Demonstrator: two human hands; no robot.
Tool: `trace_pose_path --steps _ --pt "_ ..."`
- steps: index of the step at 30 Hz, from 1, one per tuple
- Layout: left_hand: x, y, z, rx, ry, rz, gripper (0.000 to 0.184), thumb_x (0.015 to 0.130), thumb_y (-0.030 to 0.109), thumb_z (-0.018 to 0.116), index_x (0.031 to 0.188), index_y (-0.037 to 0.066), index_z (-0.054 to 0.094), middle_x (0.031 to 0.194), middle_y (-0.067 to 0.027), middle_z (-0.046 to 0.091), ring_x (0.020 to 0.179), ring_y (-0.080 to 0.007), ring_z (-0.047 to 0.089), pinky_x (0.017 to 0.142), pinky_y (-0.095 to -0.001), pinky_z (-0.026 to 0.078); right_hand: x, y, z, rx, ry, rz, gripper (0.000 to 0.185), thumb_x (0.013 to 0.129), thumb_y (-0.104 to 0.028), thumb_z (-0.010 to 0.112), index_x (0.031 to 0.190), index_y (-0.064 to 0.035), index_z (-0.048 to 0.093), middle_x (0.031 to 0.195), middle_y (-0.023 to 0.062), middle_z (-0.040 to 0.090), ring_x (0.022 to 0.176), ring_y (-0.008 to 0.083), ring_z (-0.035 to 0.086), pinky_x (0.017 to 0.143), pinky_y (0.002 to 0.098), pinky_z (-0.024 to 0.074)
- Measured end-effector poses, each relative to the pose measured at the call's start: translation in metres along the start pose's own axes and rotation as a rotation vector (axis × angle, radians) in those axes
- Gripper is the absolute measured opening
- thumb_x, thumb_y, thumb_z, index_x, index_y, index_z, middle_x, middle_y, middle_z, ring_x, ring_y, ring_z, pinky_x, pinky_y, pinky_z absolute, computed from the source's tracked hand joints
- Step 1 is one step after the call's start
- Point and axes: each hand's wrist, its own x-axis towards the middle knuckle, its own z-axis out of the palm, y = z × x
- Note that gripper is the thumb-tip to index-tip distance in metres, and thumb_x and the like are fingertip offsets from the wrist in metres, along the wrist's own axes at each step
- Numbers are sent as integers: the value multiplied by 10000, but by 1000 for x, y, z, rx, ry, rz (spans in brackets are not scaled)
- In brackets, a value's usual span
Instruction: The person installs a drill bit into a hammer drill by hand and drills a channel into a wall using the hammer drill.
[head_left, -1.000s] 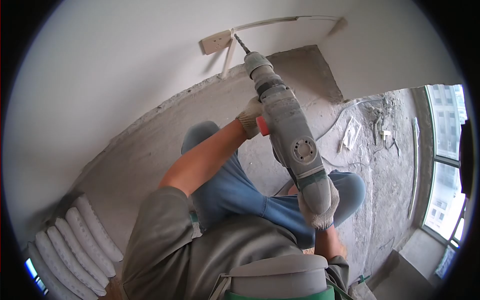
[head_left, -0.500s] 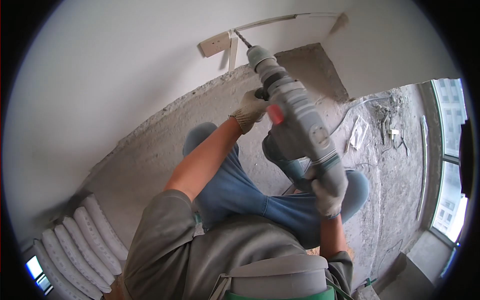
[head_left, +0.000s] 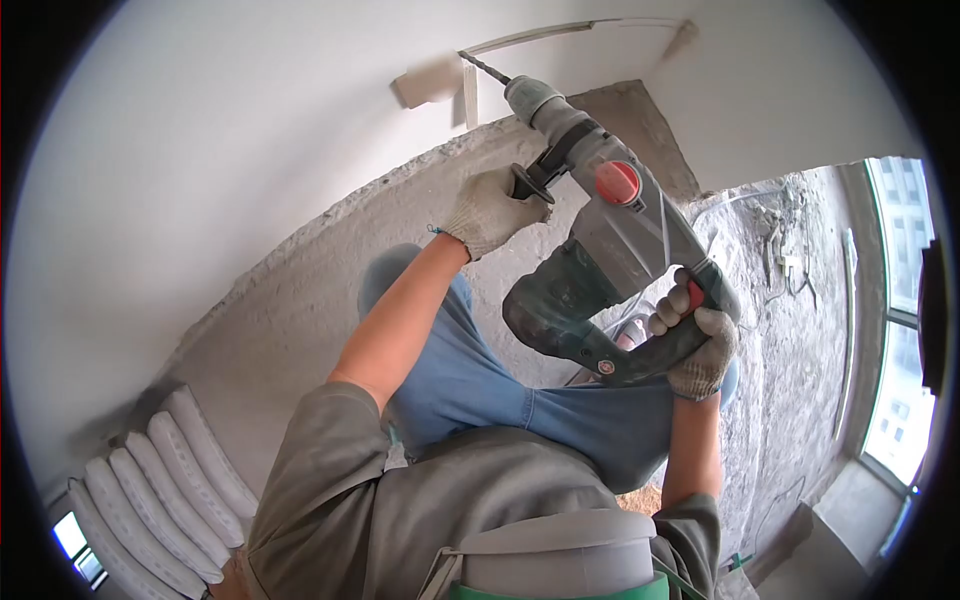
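A grey and dark green rotary hammer drill (head_left: 635, 235) with a red knob on its side is held in front of me. My left hand (head_left: 490, 212), in a knitted glove, is closed around the black side handle (head_left: 533, 184). Also gloved, my right hand (head_left: 705, 345) wraps the rear grip, fingers by the red trigger (head_left: 694, 294). The long drill bit (head_left: 485, 67) points up and left, its tip at the wall beside a beige socket plate (head_left: 430, 82). I cannot tell whether the tip touches the wall. Below the tip runs a pale vertical strip (head_left: 471, 97).
My bent legs in jeans (head_left: 590, 420) are under the drill. Rough concrete floor (head_left: 300, 330) meets the white wall (head_left: 220, 150). Several stacked white bags (head_left: 160, 490) lie at lower left. Cables and a white plug (head_left: 790, 268) are at right, near the window (head_left: 900, 300).
The drill has rolled, so its side, red knob and rear grip now face me. My right hand has moved up and right; the bit tip stays near the socket plate.
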Motion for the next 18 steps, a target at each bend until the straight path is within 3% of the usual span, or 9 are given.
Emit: trace_pose_path --steps 18 --pt "-11 8 -10 140 11 -33 389 763 377 708 914 19 725 876 -181 730 878 -309 715 802 -394 542 1 2 -6 82 -2 88 575 766 -175 634 1273 34 460 877 28 466 755 154 454 697 322 430"
